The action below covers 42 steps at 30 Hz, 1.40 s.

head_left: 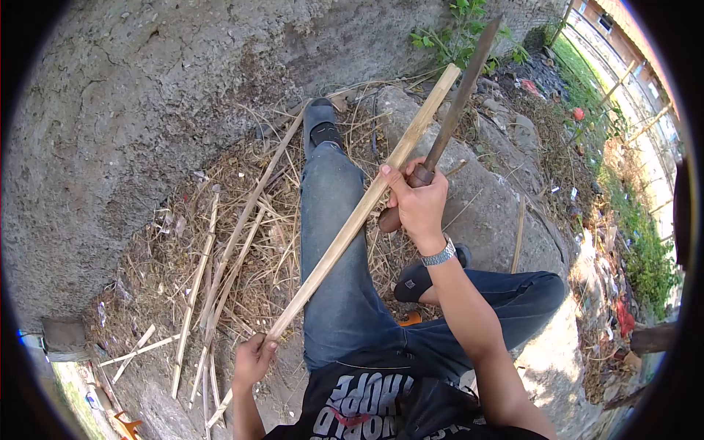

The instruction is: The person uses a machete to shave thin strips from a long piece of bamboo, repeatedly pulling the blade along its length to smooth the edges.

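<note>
A long pale wooden strip (352, 224) slants across my lap, its far end up and to the right. Near its lower end, my left hand (253, 359) is closed around it. My right hand (419, 202) grips the brown wooden handle of a machete (463, 95), whose dark blade points up and away, beside the strip's far part. The right thumb also presses on the strip. Blade and strip run nearly parallel, with a narrow gap between them. The fingers' undersides are partly hidden.
Split sticks (198, 293) and shavings litter the ground on the left. A rough grey wall (147, 110) rises beyond. My outstretched leg (330, 220) lies under the strip. A large stone (477, 198) sits to the right, with a leafy plant (458, 37) behind it.
</note>
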### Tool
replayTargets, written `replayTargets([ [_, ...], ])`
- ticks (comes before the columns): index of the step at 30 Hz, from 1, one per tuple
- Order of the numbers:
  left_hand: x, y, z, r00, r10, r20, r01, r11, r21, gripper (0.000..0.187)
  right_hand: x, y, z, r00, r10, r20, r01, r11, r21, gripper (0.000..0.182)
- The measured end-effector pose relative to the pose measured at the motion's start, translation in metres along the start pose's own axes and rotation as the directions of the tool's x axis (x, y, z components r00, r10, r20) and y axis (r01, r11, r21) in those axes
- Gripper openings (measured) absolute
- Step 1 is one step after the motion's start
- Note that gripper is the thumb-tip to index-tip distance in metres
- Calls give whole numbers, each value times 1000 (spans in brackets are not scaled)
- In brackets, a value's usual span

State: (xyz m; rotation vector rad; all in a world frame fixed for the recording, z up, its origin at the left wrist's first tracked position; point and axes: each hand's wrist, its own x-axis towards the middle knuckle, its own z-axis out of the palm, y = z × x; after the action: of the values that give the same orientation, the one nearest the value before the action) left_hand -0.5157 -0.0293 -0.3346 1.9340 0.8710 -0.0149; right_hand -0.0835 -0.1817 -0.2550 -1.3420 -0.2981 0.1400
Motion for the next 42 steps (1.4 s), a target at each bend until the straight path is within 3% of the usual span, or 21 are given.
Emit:
replayTargets([
  [1,0,7,4,998,39,-44,-39,999,3,29,2,-2,-5,1000,1,-15,-1,1000,-3,37],
  [3,6,45,1,994,79,-71,-79,997,-2,30,2,-7,-18,992,-120,46,128,889,-440,45],
  [4,12,63,-2,997,70,-32,-71,997,-11,31,-6,-19,-16,985,-137,101,166,905,-391,57],
  [5,19,80,-5,998,61,-3,-62,998,-18,31,-12,-26,-19,984,-142,110,174,905,-387,57],
  [7,40,103,-6,996,86,30,-84,993,-81,37,-21,-33,-28,929,-83,361,272,814,-514,58],
  [9,64,116,-6,993,-41,111,85,900,-427,44,-35,-26,-31,897,-40,440,306,774,-555,60],
  [11,84,134,-10,983,-45,175,118,893,-435,46,-52,-17,-31,824,36,565,339,768,-543,50],
  [14,98,155,-11,959,-59,275,193,852,-487,45,-71,-13,-25,757,-42,652,497,685,-533,48],
  [17,103,177,-8,943,-62,326,242,800,-549,44,-69,-10,-20,671,-73,738,637,567,-523,60],
  [19,104,177,-1,932,-66,357,271,783,-561,44,-63,-10,-18,655,-49,754,653,540,-531,61],
  [21,109,165,11,955,-43,294,214,785,-581,45,-53,-7,-21,639,-17,769,666,513,-541,63],
  [23,113,163,17,958,-60,281,216,795,-567,46,-38,-1,-24,616,-59,786,747,360,-558,65],
  [25,117,166,18,948,-15,318,209,783,-586,47,-13,-3,-23,648,-73,758,723,370,-583,65],
  [27,115,171,21,944,-27,329,224,783,-579,48,21,-12,-23,841,-10,541,486,453,-748,64],
  [29,114,176,21,927,-54,371,280,758,-589,48,27,-18,-18,861,21,508,428,509,-747,64],
  [31,117,183,21,912,-63,405,316,736,-598,47,7,-30,-10,743,29,668,569,498,-655,65],
  [33,117,181,26,904,-75,422,346,706,-617,47,-16,-25,-7,578,145,803,725,360,-587,63],
  [34,114,178,25,900,-93,425,358,714,-601,46,-22,-23,-9,549,112,829,776,302,-554,64],
  [37,109,167,24,915,-45,400,303,731,-611,47,-6,-7,-20,587,47,808,730,399,-554,70],
  [41,117,179,18,891,-49,452,375,643,-668,46,9,-9,-8,555,-71,829,816,243,-525,69],
  [42,117,180,17,890,-43,454,371,647,-667,46,6,-12,-4,577,-25,817,790,272,-550,68],
])
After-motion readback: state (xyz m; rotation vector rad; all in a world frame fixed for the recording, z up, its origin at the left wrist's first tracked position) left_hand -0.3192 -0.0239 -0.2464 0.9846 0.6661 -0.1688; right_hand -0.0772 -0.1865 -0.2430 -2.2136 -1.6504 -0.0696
